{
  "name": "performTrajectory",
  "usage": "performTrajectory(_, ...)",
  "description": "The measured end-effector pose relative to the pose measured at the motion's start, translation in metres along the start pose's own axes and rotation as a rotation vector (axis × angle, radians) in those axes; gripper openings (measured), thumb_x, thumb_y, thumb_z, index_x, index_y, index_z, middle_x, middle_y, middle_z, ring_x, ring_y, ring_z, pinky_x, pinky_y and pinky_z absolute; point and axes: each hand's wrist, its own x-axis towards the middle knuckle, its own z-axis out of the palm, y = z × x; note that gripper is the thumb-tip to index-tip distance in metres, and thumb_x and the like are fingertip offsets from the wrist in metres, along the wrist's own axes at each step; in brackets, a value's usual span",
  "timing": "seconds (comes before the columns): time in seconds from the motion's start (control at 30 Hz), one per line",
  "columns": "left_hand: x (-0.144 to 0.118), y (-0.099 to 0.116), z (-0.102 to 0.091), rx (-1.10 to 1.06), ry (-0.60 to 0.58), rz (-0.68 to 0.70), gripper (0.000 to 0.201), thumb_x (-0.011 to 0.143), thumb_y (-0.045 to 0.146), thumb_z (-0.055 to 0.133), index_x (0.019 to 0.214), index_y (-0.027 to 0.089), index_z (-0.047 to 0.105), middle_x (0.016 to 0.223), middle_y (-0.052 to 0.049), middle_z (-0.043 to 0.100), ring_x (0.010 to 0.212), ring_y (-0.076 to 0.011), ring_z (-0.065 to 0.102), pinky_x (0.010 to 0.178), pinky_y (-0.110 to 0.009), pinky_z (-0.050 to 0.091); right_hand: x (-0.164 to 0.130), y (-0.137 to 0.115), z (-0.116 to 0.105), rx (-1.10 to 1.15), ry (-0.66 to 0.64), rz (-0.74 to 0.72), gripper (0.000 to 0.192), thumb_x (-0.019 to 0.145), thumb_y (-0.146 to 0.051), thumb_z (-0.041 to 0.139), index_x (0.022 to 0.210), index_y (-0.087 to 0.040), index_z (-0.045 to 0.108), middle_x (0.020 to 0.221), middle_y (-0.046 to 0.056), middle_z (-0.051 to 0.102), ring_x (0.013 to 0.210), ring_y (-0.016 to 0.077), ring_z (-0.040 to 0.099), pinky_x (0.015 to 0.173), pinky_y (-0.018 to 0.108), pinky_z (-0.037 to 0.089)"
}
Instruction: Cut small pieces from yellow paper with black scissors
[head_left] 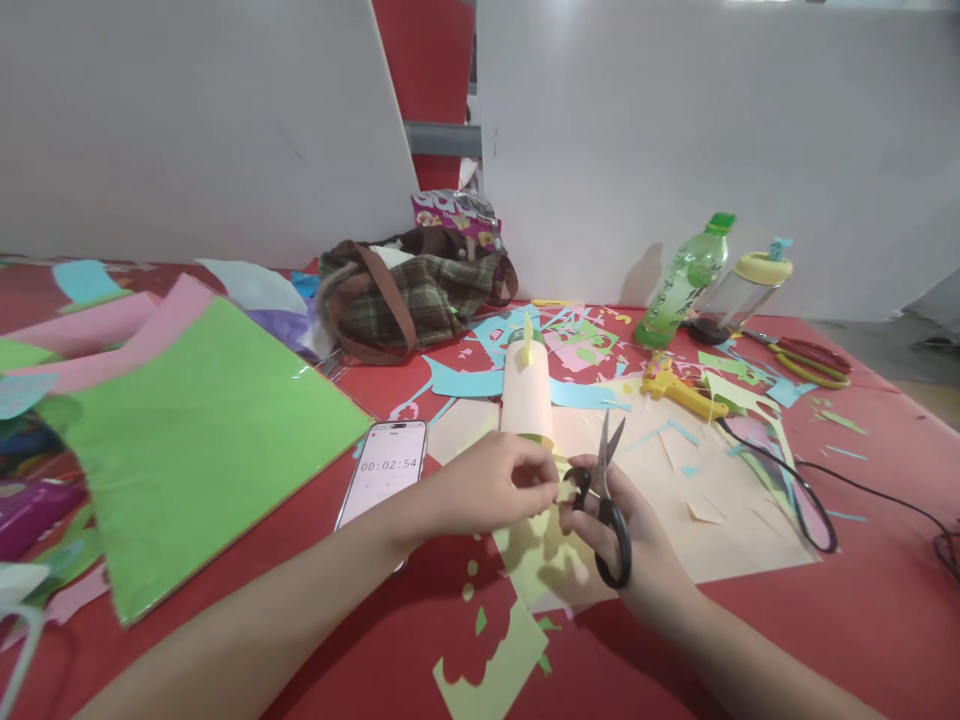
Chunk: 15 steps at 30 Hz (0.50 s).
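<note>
At the left of the frame, a stack of coloured sheets topped by a green sheet (202,440) lay fanned across the red table (862,600), pushed clear of the working area near the centre. Just right of it, a phone (384,472) lay face up showing a running timer, angled toward the person so it could be read at a glance. Low in the middle, the left hand (487,485) had its fingertips pinched on a small yellow paper piece (564,489), holding it up off the table and close to the blades. Beside it, touching the same scrap, the right hand (630,535) was closed through the loops of the black scissors (604,500), whose blades stood parted and pointing up and away. Yellow offcuts (495,670) lay directly below the hands. Behind the hands stood a paper-wrapped tube (526,400), upright on a cream sheet (720,510). A plaid bag (412,290) rested at upper centre. Toward the right, a yellow glue gun (675,385) lay with its cord trailing to the edge, near a green bottle (682,285) and a second pair of scissors (806,360), all set back within reach.
</note>
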Motion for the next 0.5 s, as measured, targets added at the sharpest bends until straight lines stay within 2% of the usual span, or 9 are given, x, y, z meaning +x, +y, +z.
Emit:
performTrajectory(0.17, 0.001, 0.001, -0.005, -0.151, 0.303, -0.013, 0.017, 0.075, 0.022, 0.042, 0.059, 0.016, 0.046, 0.058, 0.003, 0.046, 0.056, -0.0080, 0.044, 0.053, -0.019, 0.035, -0.004, 0.003, 0.003, 0.111, -0.166, -0.017, 0.041, 0.069, -0.039, 0.059, 0.105, -0.027, 0.045, 0.086, 0.003, 0.047, 0.073, 0.0178, 0.048, 0.064, 0.032, 0.041)
performTrajectory(0.23, 0.001, 0.001, -0.004, -0.183, 0.370, 0.002, 0.017, 0.075, 0.020, 0.042, 0.059, 0.016, 0.044, 0.057, 0.004, 0.045, 0.056, -0.0076, 0.045, 0.055, -0.018, 0.036, -0.007, 0.004, 0.005, 0.143, -0.230, 0.005, 0.046, 0.067, -0.042, 0.059, 0.109, -0.029, 0.044, 0.090, 0.004, 0.046, 0.078, 0.0194, 0.048, 0.066, 0.034, 0.041)
performTrajectory(0.4, 0.000, 0.004, 0.003, -0.226, 0.362, 0.003, 0.016, 0.075, 0.019, 0.042, 0.060, 0.016, 0.046, 0.059, 0.004, 0.047, 0.058, -0.0076, 0.047, 0.057, -0.018, 0.038, -0.011, -0.001, 0.006, 0.135, -0.312, 0.080, 0.051, 0.066, -0.046, 0.058, 0.113, -0.032, 0.042, 0.088, 0.003, 0.047, 0.060, 0.0137, 0.047, 0.065, 0.035, 0.042)
performTrajectory(0.5, -0.002, 0.005, 0.007, -0.196, 0.341, -0.014, 0.015, 0.073, 0.016, 0.043, 0.059, 0.016, 0.047, 0.057, 0.004, 0.049, 0.058, -0.0078, 0.048, 0.057, -0.017, 0.039, -0.011, -0.003, 0.005, 0.104, -0.336, 0.076, 0.047, 0.071, -0.047, 0.052, 0.114, -0.031, 0.041, 0.092, 0.005, 0.047, 0.065, 0.0165, 0.049, 0.063, 0.035, 0.043)
